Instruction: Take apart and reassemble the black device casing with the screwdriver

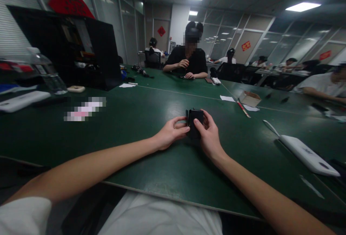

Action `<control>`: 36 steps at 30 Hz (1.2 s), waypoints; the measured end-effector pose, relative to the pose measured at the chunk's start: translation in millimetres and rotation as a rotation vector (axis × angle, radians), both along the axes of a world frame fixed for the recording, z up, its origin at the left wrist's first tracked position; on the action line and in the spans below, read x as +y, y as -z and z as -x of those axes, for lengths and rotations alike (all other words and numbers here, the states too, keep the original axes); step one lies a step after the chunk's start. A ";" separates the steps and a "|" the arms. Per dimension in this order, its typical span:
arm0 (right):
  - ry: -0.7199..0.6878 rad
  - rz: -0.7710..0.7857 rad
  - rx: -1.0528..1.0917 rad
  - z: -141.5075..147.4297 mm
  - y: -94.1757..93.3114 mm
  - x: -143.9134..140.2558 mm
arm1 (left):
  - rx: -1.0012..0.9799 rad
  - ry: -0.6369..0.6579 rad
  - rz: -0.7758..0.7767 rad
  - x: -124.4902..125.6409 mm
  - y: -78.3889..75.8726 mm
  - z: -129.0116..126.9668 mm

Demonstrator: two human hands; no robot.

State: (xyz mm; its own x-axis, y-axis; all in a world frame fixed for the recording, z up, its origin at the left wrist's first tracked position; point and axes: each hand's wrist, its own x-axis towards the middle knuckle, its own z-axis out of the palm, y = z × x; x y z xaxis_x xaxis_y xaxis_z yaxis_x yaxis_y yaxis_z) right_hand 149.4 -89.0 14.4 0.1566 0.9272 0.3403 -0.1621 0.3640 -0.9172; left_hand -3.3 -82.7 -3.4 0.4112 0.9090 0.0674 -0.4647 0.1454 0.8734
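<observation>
A small black box (195, 124) is held upright just above the middle of the green table (151, 170). My right hand (212, 134) is closed around its right side, the thumb lying across the near face. On the box's left edge a thin dark flap or panel (187, 117) stands slightly apart from the body. My left hand (171, 132) closes its thumb and fingers on that left edge. What lies inside the gap is too dark to make out.
A white power bank (308, 155) with a strap lies at right. Farther back are a small open carton (250, 98) and a red-and-white stick (243, 109). A plastic bottle (48, 71) and a large black open box (104, 54) stand left. Across sits a person in black (186, 60).
</observation>
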 end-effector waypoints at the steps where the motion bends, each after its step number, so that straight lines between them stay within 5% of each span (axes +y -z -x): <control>1: 0.000 -0.006 -0.008 0.1 -0.1 -0.4 | 0.002 0.000 -0.007 -0.3 0.0 -0.2; 28: -0.023 -0.071 -0.159 4.0 -7.1 -7.8 | 0.039 -0.051 -0.042 -6.0 -3.3 -2.7; 36: -0.043 -0.108 -0.317 5.5 -6.1 -10.1 | 0.087 -0.116 -0.399 -14.8 -0.3 -9.9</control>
